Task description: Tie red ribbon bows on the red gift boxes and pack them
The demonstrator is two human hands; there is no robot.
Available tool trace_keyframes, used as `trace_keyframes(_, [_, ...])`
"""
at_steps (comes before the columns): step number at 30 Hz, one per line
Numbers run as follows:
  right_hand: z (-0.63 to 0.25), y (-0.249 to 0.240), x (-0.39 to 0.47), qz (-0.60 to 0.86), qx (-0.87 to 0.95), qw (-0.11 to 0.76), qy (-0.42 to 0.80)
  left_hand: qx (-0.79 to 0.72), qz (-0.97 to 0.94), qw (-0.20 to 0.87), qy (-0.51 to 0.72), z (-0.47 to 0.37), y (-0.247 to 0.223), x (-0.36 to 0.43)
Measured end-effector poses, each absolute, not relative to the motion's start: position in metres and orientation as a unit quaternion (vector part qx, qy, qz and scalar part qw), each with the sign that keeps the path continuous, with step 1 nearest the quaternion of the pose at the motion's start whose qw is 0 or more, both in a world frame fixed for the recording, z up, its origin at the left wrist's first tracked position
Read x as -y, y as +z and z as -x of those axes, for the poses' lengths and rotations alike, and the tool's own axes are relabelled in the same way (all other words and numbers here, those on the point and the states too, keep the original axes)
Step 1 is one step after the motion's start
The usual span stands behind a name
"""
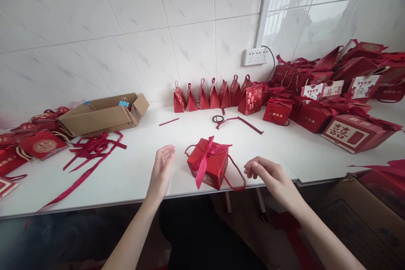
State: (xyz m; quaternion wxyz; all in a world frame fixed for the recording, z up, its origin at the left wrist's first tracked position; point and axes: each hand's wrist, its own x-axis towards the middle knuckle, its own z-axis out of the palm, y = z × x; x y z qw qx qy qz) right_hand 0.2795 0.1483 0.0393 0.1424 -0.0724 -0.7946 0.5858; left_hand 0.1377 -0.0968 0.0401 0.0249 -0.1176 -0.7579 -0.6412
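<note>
A red gift box [210, 161] with a ribbon bow on its lid stands near the table's front edge, between my hands. Its twisted cord handle [240, 168] loops out on the right side. To the left of the box, my left hand [163, 168] is raised with fingers extended, holding nothing. My right hand [267, 172] is just right of the cord, its fingers loosely curled and apart from it. No object shows in that hand. Behind the box lie a cut length of ribbon [243, 121] and a small black ring-shaped item [217, 118].
Several upright red triangular boxes [205, 98] line the wall. More red boxes [316, 114] are piled at the right, others [41, 143] at the left. A cardboard box [104, 124] stands behind tangled ribbons [95, 145]. A thin strip [169, 122] lies on the white table [133, 177].
</note>
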Motion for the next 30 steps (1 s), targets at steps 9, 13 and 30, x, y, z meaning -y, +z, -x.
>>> trace_keyframes(9, [-0.221,0.028,-0.163,-0.071,0.791,0.101,0.600,0.736,0.164,-0.128,-0.644,-0.169,0.050,0.065])
trace_keyframes(13, [-0.238,0.018,-0.156,-0.110,0.806,0.013,0.582,0.735,0.206,-0.172,-0.622,-0.150,0.052,0.044])
trace_keyframes(30, [-0.192,0.029,-0.148,-0.155,0.838,0.099,0.514,0.736,0.209,-0.157,-0.624,-0.131,0.055,0.069])
